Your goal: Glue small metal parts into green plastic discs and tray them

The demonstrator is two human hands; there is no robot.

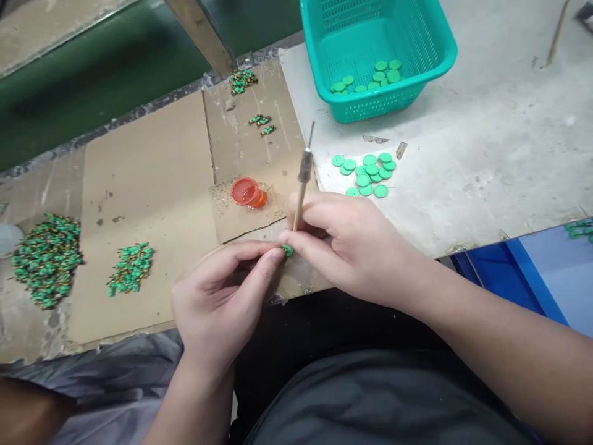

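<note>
My left hand [222,296] is closed in a pinch on a small green piece [287,250], whose shape is mostly covered by fingertips. My right hand [356,247] meets it from the other side, its thumb tip against the piece. Between the fingers of that same hand a thin wooden-handled tool [302,191] points upward, with a dark collar and a fine needle-like tip. Just beyond the hands stands a small red cup [249,193] with liquid in it. Flat round green button-like discs [370,173] lie loose on the table to the right.
A teal basket [370,110] at the back holds more green discs. Piles of small green-and-gold pieces [49,259] [132,267] lie left, with smaller groups [243,80] farther back. Cardboard [152,167] covers the left table. Another person's clothing [115,377] shows at lower left.
</note>
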